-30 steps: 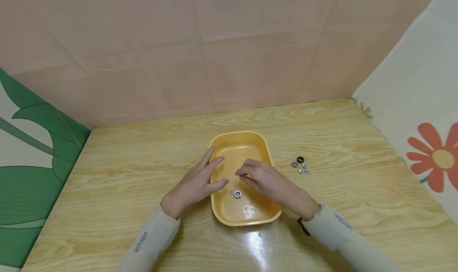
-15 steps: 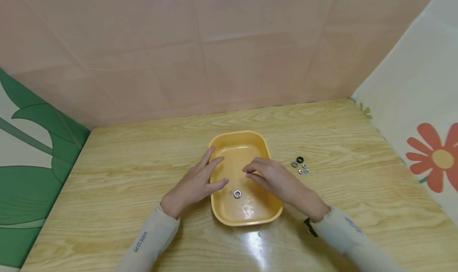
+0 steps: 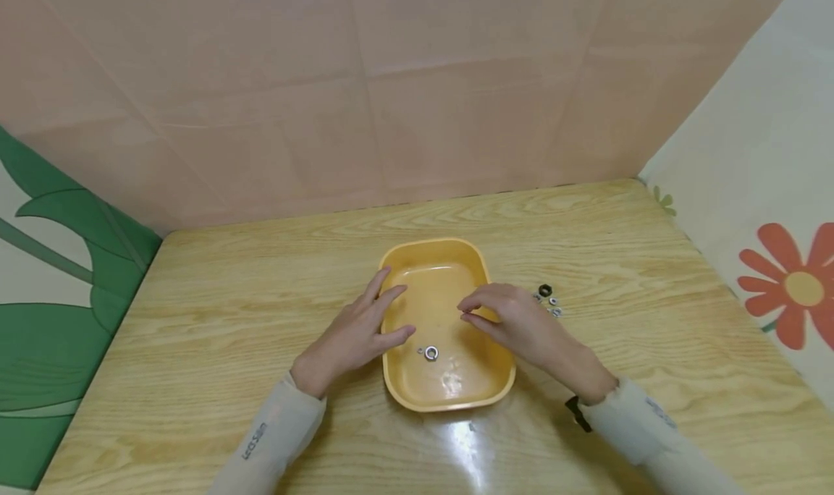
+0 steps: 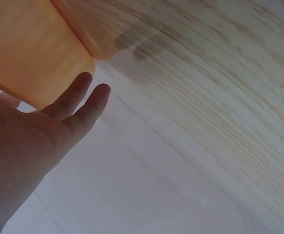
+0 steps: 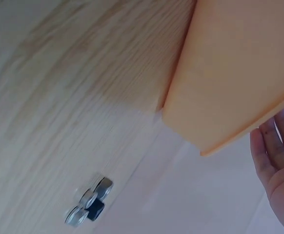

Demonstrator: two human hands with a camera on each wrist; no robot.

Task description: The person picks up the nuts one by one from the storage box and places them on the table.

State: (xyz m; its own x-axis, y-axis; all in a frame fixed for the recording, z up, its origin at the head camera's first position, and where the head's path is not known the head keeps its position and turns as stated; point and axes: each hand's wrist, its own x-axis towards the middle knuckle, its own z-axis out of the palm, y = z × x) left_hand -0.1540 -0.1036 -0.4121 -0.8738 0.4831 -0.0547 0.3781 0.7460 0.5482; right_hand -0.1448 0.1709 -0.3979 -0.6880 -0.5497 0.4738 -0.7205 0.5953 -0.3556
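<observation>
1. Thumb and forefinger tips of the right hand (image 3: pixel 517 323) meet or nearly meet above the tray; whether anything is pinched between them, I cannot tell.
2. Fingers of the left hand (image 3: pixel 355 333) are spread apart and hold nothing, lying at the left rim; firm contact with it cannot be made out.
3. Both hands flank a yellow-orange plastic tray (image 3: pixel 423 307) that sits flat on the wood-grain table (image 3: pixel 260 278).
4. On the tray's floor, toward the near end, lies a large silver hex nut (image 3: pixel 431 353), with a tiny silver nut (image 3: pixel 420 350) just left of it.
5. Outside, near the right wall, a black hex nut (image 3: pixel 545 290) lies in a loose cluster with small silver nuts (image 3: pixel 553 301).
6. In the head view the right hand covers part of that cluster; the tray's right wall stands between it and the two pieces inside.
7. A black band (image 3: pixel 578 414) shows under the right sleeve (image 3: pixel 645 430).
8. Behind the table hangs a creased pink cloth (image 3: pixel 391 97); a red flower print (image 3: pixel 803 289) decorates the white panel at right, a green leaf print (image 3: pixel 52 350) the left side.
</observation>
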